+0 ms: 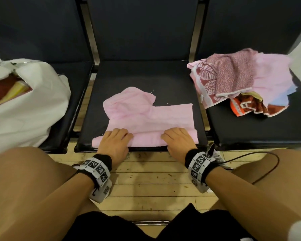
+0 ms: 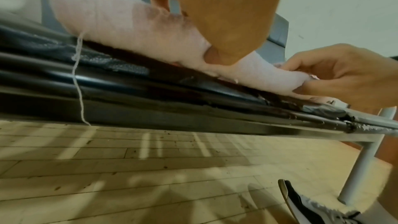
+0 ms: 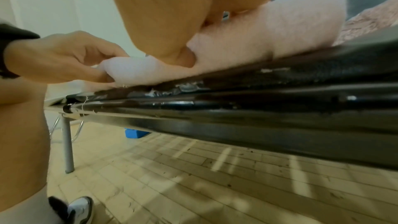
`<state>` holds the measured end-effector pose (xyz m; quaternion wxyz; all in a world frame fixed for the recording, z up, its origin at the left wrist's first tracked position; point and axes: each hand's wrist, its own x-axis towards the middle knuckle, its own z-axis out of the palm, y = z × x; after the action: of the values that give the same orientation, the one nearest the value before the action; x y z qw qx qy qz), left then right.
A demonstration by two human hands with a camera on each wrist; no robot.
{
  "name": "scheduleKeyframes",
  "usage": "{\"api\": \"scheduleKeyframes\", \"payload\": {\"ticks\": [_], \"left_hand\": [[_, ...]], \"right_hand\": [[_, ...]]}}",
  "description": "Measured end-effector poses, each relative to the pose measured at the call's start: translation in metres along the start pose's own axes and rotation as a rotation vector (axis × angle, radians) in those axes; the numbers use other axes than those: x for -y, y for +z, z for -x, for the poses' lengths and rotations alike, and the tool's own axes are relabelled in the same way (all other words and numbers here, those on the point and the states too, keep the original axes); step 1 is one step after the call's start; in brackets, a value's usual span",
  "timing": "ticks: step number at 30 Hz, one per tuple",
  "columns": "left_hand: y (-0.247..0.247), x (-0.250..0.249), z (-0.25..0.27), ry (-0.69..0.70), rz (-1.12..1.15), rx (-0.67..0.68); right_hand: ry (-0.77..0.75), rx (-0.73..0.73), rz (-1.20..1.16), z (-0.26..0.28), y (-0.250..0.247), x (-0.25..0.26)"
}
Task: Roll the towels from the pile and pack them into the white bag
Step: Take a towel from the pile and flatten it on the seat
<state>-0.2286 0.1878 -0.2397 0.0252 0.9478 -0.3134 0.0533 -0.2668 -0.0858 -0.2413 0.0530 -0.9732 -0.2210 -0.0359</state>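
A pale pink towel (image 1: 146,117) lies spread on the middle black seat (image 1: 163,79), its near edge rolled into a thick tube (image 2: 129,26) along the seat's front. My left hand (image 1: 114,140) grips the roll's left part, fingers curled over it and thumb tucked under. My right hand (image 1: 178,139) grips the right part (image 3: 269,28) the same way. The pile of towels (image 1: 241,80), pink, maroon-patterned and orange, sits on the right seat. The white bag (image 1: 24,105) stands open on the left seat with folded cloth inside.
Dark seat backs (image 1: 142,26) rise behind the seats. The wooden floor (image 1: 146,180) lies between my bare knees and the bench. A black cable (image 1: 268,164) loops over my right thigh. A loose thread (image 2: 78,74) hangs off the seat's front edge.
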Motion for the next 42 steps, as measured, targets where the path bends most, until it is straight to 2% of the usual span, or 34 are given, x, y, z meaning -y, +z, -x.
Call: {"api": "scheduleKeyframes", "payload": {"ticks": [2,5,7,11,13,15,17,19,21,23,29,36,39,41,42], "left_hand": [[-0.004,0.001,0.0,-0.022,0.016,-0.026],[-0.01,-0.001,-0.002,-0.068,0.026,0.018],[-0.011,-0.003,-0.003,-0.078,0.022,0.072],[-0.011,-0.007,-0.007,-0.102,0.056,0.204],[-0.009,-0.007,-0.008,-0.107,0.052,0.177],[-0.006,-0.008,-0.008,-0.12,0.049,0.105],[-0.005,-0.009,-0.01,-0.111,0.065,-0.001],[-0.005,-0.011,-0.012,-0.073,0.062,-0.091],[-0.001,-0.013,-0.011,-0.024,0.057,-0.126],[0.001,-0.013,-0.007,-0.008,0.079,-0.123],[0.001,-0.01,0.0,-0.052,0.05,0.03],[-0.012,-0.009,-0.009,-0.155,0.024,-0.022],[-0.02,-0.015,-0.014,-0.204,0.042,0.141],[-0.015,-0.013,-0.014,-0.198,0.032,0.182],[-0.013,-0.011,-0.013,-0.192,0.026,0.176]], "right_hand": [[0.052,0.006,-0.001,0.0,-0.005,0.002],[0.149,0.06,0.019,-0.003,-0.017,0.005],[0.203,0.143,0.03,-0.005,-0.025,0.005],[0.242,0.207,0.061,-0.008,-0.029,0.001],[0.285,0.217,0.046,-0.006,-0.025,0.0],[0.31,0.124,0.003,-0.004,-0.019,0.0],[0.264,0.008,-0.033,-0.004,-0.015,0.002],[0.151,-0.066,0.002,-0.004,-0.01,0.004],[0.083,-0.085,0.013,-0.002,-0.004,0.008],[0.105,-0.067,-0.014,0.003,-0.001,0.013],[0.27,-0.007,0.018,0.011,0.002,0.018],[0.326,-0.039,0.015,0.01,-0.003,0.015],[0.326,0.043,0.004,0.006,-0.012,0.011],[0.331,0.101,-0.006,0.005,-0.012,0.008],[0.343,0.083,-0.02,0.005,-0.011,0.008]]}}
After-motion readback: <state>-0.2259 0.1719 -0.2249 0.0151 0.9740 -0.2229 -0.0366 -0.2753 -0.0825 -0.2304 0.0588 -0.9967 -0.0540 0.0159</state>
